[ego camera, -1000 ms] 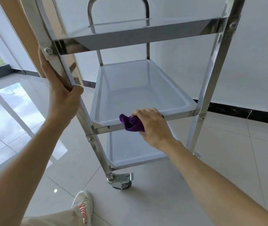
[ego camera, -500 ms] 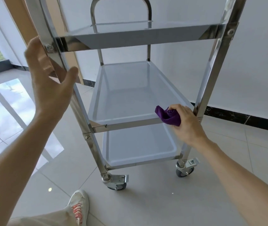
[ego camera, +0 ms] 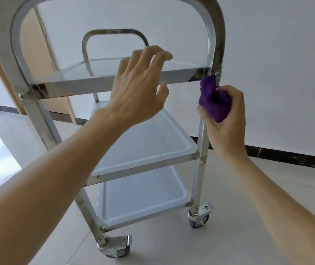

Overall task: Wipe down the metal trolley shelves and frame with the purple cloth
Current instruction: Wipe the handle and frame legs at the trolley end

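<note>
Glossy metal trolley, fuzzy purple cloth

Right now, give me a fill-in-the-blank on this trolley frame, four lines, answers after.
1. The right hand grips a bunched ____ cloth.
2. The cloth sits against the trolley's near right ____, just below the top shelf.
3. The left hand holds ____.
4. The trolley has ____ shelves.

Missing words: purple; upright; nothing; three

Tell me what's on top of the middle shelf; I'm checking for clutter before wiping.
Nothing visible on the middle shelf: its bare tray shows. The left hand covers its far end, so that part cannot be seen.
</note>
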{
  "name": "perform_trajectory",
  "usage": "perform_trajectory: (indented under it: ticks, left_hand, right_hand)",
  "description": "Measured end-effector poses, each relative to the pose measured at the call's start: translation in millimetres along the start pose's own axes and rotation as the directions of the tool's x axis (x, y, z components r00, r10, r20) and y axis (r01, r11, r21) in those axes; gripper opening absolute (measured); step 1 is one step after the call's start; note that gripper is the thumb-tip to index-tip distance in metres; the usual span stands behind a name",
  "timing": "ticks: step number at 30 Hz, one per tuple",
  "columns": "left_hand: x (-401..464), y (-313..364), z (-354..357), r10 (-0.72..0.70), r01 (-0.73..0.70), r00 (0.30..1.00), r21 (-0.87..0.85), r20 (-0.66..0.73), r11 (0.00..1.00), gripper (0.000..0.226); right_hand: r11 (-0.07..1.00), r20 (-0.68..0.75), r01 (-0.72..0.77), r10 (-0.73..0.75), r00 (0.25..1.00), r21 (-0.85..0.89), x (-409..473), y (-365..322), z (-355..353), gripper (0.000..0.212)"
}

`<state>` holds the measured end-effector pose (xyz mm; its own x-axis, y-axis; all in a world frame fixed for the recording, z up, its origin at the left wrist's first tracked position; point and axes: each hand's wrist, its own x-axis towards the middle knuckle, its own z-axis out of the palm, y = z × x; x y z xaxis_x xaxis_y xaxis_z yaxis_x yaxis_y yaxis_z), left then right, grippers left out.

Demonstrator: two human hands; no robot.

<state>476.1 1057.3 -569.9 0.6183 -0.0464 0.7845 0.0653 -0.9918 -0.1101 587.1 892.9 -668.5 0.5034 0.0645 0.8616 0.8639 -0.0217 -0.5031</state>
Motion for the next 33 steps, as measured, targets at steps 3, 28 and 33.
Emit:
perform_trajectory:
  ticks: [3, 28, 33]
  left_hand:
    - [14, 9, 20, -0.052, 0.04, 0.993, 0.111, 0.106, 0.993, 0.055]
    - [4, 8, 57, -0.095, 0.11, 0.99, 0.16, -0.1, 0.981, 0.058]
    - [1, 9, 57, -0.086, 0.097, 0.994, 0.16, -0.075, 0.982, 0.06]
  right_hand:
    - [0.997, -0.108, -0.074, 0.076, 0.991, 0.025, 36, -2, -6, 0.048]
    - [0.947, -0.157, -0.298, 0.314, 0.936, 0.116, 38, 12, 24, 0.064]
    - [0.91, -0.131, -0.413, 0.413, 0.901, 0.029, -28, 37, 28, 0.066]
